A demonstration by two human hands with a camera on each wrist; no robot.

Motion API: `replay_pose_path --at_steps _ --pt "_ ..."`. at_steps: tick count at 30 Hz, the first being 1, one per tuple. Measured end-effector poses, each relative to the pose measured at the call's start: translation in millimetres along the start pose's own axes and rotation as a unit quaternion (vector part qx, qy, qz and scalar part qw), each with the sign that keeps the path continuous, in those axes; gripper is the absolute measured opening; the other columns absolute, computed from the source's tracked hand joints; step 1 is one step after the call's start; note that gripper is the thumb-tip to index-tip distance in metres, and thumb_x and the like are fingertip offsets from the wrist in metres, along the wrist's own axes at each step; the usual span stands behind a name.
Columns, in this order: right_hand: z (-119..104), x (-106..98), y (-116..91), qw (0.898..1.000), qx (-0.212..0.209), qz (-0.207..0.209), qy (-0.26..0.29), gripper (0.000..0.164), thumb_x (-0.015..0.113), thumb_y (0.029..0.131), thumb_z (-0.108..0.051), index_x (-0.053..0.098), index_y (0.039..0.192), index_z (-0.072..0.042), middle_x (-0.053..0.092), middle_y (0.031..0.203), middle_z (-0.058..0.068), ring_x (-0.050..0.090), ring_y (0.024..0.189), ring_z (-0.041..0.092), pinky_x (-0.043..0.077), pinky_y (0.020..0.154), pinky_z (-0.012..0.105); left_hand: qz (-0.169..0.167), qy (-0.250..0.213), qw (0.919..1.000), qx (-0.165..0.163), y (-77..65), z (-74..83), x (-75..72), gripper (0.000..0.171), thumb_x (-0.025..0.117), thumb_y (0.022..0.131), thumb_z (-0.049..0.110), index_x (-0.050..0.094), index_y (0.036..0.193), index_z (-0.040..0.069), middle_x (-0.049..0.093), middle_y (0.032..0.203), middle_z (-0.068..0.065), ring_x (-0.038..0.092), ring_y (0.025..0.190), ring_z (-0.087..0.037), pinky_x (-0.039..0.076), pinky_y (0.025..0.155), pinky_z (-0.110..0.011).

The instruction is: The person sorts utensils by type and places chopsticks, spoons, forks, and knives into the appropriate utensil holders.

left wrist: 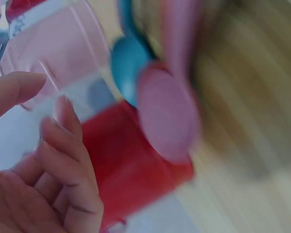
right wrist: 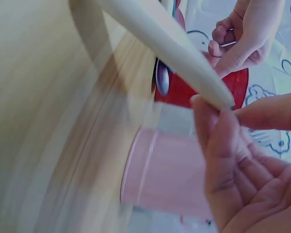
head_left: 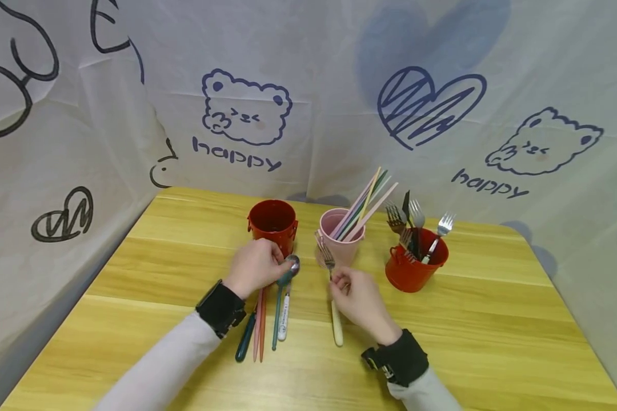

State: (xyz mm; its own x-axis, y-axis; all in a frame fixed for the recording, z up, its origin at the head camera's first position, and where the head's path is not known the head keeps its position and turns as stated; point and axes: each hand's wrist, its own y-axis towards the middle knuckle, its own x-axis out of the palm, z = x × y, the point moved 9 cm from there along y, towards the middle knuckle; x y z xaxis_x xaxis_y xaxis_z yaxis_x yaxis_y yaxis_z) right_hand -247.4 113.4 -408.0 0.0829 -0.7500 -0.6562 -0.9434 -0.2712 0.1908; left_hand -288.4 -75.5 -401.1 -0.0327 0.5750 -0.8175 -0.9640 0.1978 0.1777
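Between its thumb and fingers, my right hand [head_left: 359,298] pinches a fork [head_left: 337,325] with a cream handle, tines pointing toward the pink bucket [head_left: 334,251]. The fork's handle [right wrist: 172,51] crosses the right wrist view. My left hand [head_left: 254,265] hovers over the spoons, in front of the left red bucket [head_left: 275,220]. In the left wrist view the thumb and fingers are apart, holding nothing. Below and beside that hand lie a teal spoon [head_left: 277,319], a white-handled metal spoon [head_left: 284,319], a dark-green handle [head_left: 245,338] and pink and orange handles; a pink spoon [left wrist: 165,114] looks blurred.
Several coloured straws [head_left: 365,208] lean in the pink bucket. A second red bucket [head_left: 410,274] on the right holds several forks [head_left: 446,224] and dark utensils. The wooden table [head_left: 499,331] ends at a white cloth backdrop [head_left: 334,114] with drawings.
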Motion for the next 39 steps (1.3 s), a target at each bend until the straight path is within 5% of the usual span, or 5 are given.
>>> replay_pose_path --at_steps 4,15,24,31,39 --pt "5.1 -20.4 -7.5 0.999 -0.021 0.024 0.017 0.006 0.066 0.085 -0.008 0.063 0.085 -0.004 0.061 0.069 -0.001 0.053 0.058 0.011 0.047 0.052 0.025 -0.005 -0.002 0.9990 0.044 4.3 26.6 9.5 0.022 0.073 0.077 0.033 0.065 0.068 0.015 0.058 0.059 0.007 0.051 0.050 -0.008 0.044 0.049 -0.027" --pt "16.6 -82.0 -37.1 0.985 -0.132 0.111 0.008 0.011 0.067 0.080 0.008 0.063 0.085 -0.001 0.065 0.068 0.006 0.060 0.056 0.015 0.051 0.048 0.026 -0.087 -0.059 0.9856 0.132 19.1 93.9 59.0 0.028 0.071 0.081 0.027 0.065 0.098 0.005 0.067 0.085 -0.003 0.060 0.074 -0.013 0.051 0.069 -0.026" --pt "29.8 -149.4 -49.4 0.966 -0.142 0.214 -0.014 0.012 0.065 0.078 0.015 0.062 0.084 0.005 0.066 0.069 0.015 0.060 0.056 0.015 0.046 0.051 0.012 -0.129 -0.116 0.9716 0.161 32.4 134.1 89.6 0.046 0.069 0.084 0.024 0.056 0.123 0.003 0.067 0.108 -0.011 0.065 0.090 -0.017 0.051 0.082 -0.025" --pt "19.7 -201.2 -46.0 0.941 -0.146 0.303 -0.029 0.006 0.065 0.081 0.010 0.062 0.086 0.009 0.065 0.074 0.019 0.058 0.063 -0.004 0.046 0.059 0.006 -0.143 -0.097 0.9718 0.160 42.8 158.2 107.3 0.064 0.065 0.088 0.032 0.041 0.139 0.001 0.054 0.132 -0.014 0.063 0.101 -0.021 0.050 0.088 -0.028" --pt "4.6 -234.7 -41.5 0.902 -0.122 0.412 -0.047 0.018 0.062 0.090 -0.009 0.062 0.094 0.008 0.067 0.082 0.015 0.060 0.070 -0.006 0.047 0.068 0.007 -0.117 -0.067 0.9799 0.148 51.4 174.7 120.1 0.062 0.058 0.092 0.038 0.041 0.139 0.002 0.053 0.135 -0.010 0.053 0.119 -0.020 0.041 0.101 -0.032"
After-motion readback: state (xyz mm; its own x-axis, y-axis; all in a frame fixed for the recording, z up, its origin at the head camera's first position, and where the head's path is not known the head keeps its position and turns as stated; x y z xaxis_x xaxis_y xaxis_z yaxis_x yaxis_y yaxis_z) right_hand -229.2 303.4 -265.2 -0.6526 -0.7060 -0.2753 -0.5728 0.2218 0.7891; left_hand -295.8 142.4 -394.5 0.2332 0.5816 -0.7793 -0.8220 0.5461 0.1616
